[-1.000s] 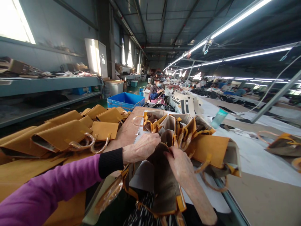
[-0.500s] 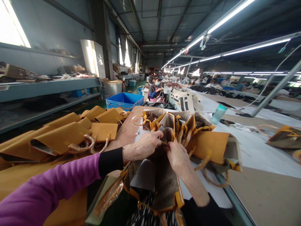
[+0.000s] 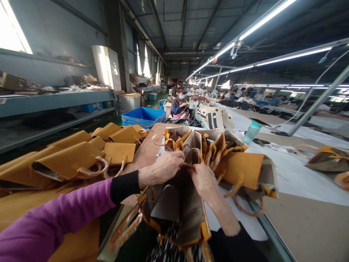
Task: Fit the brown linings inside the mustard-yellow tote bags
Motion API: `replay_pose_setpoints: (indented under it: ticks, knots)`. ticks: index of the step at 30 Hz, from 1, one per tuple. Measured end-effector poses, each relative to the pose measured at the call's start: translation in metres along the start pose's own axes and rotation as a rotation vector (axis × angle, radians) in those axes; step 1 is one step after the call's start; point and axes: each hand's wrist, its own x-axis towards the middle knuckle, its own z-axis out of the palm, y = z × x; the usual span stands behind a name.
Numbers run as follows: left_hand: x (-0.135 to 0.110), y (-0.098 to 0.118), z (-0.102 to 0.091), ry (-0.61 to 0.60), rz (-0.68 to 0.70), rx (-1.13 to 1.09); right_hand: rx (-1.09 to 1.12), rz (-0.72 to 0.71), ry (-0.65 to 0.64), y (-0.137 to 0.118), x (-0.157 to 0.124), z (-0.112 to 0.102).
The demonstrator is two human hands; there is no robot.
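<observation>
An unfinished handbag (image 3: pixel 191 218) with yellow-brown trim and a grey-brown lining stands open in front of me, its mouth facing up. My left hand (image 3: pixel 165 169) pinches the far rim of this bag, fingertips closed. Close beside it, my right hand (image 3: pixel 204 182) grips the same rim, with its thumb and fingers pressed together. A grey flap (image 3: pixel 166 203) hangs inside the bag. The plastic-wrapped handle (image 3: pixel 127 227) sticks out at the near left. What lies exactly between the fingertips is partly hidden.
Yellow-brown handbags (image 3: pixel 71 158) are piled on the left. More open bags (image 3: pixel 212 142) stand just beyond my hands on the table. A teal-lidded bottle (image 3: pixel 252 131) is at the right, a blue bin (image 3: pixel 143 117) behind the pile. A person (image 3: pixel 180 105) sits farther back.
Both hands keep their hold on the bag's rim and have barely moved. The whole view has shifted slightly, and the wrapped handle at the near left looks more spread apart.
</observation>
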Motion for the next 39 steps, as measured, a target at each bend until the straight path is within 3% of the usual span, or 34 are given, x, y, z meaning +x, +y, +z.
replay_pose_setpoints:
  ticks: [11,16,27,33,39]
  knots:
    - [0.008,-0.004,-0.002,-0.009,0.024,-0.001,0.035,0.063,-0.028,-0.009,0.003,-0.004]
    - [0.007,-0.011,0.002,-0.005,0.109,-0.04,0.065,0.043,-0.037,-0.009,0.003,-0.007]
    - [0.01,-0.019,0.013,-0.051,0.087,-0.033,0.073,0.026,-0.044,-0.008,0.003,-0.005]
    - [0.009,-0.012,0.008,0.024,0.317,-0.081,0.041,-0.031,-0.06,-0.006,0.009,-0.002]
    - [0.006,-0.017,0.007,0.023,0.347,-0.286,0.075,-0.077,-0.124,-0.005,0.01,-0.005]
